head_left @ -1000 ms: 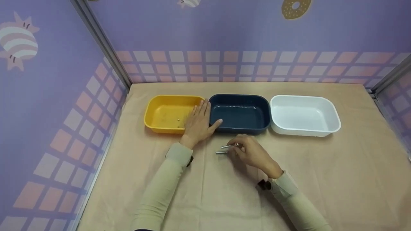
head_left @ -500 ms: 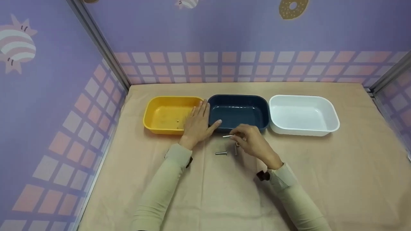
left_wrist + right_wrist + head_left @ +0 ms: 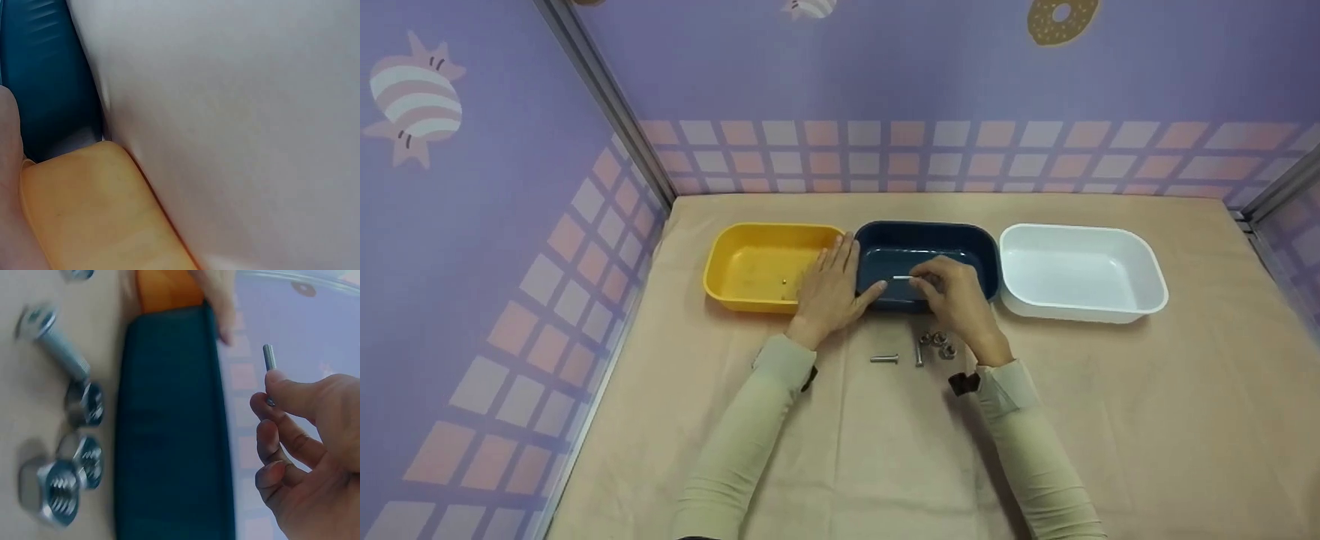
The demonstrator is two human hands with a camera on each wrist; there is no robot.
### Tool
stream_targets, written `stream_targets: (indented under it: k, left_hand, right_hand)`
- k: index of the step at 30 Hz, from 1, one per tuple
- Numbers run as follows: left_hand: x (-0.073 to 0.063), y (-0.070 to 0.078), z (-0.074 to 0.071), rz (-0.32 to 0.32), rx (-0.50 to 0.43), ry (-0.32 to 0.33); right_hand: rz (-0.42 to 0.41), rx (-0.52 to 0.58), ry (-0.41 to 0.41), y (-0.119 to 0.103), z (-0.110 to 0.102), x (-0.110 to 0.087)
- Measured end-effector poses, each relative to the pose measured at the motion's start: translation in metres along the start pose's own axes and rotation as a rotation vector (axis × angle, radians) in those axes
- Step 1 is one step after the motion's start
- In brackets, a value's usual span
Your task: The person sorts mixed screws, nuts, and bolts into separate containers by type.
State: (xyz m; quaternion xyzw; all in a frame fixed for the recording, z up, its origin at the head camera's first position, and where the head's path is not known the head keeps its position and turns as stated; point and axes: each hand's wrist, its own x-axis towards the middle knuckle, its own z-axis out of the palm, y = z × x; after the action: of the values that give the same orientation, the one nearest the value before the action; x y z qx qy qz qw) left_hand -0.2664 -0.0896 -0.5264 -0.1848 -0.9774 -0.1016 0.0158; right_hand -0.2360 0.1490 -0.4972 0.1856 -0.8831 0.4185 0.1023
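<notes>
Between thumb and forefinger, my right hand (image 3: 956, 296) pinches a small metal bolt (image 3: 269, 357), held over the dark blue bin (image 3: 930, 289). My left hand (image 3: 829, 289) lies with straight fingers across the meeting rims of the yellow bin (image 3: 746, 304) and the blue one, its thumb toward the blue bin. On the cloth in front of the blue bin lie two bolts, one bolt (image 3: 884, 359) sideways and another bolt (image 3: 919, 352) pointing toward me. Several hex nuts (image 3: 948, 351) sit beside them, seen large in the right wrist view.
A white bin (image 3: 1084, 311) stands right of the blue one, all three in a row. Inside the yellow bin is a tiny metal piece (image 3: 784, 282). Patterned purple panels (image 3: 885, 67) enclose the cloth-covered table (image 3: 900, 450) at the back and sides.
My right hand has lifted the bolt off the cloth and carried it forward over the blue bin, uncovering the nuts and another bolt. The left hand stays on the rims.
</notes>
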Motion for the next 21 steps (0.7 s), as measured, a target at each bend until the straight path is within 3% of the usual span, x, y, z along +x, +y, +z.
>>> stream_targets:
  k: [9, 21]
  left_hand:
    - [-0.001, 0.001, 0.002, 0.004, -0.011, 0.012]
    - [0.0, 0.002, 0.001, -0.006, -0.006, -0.007]
  right_hand:
    - [-0.007, -0.051, 0.104, 0.026, 0.0, 0.003]
    - [0.036, -0.046, 0.14, 0.038, 0.0, 0.002]
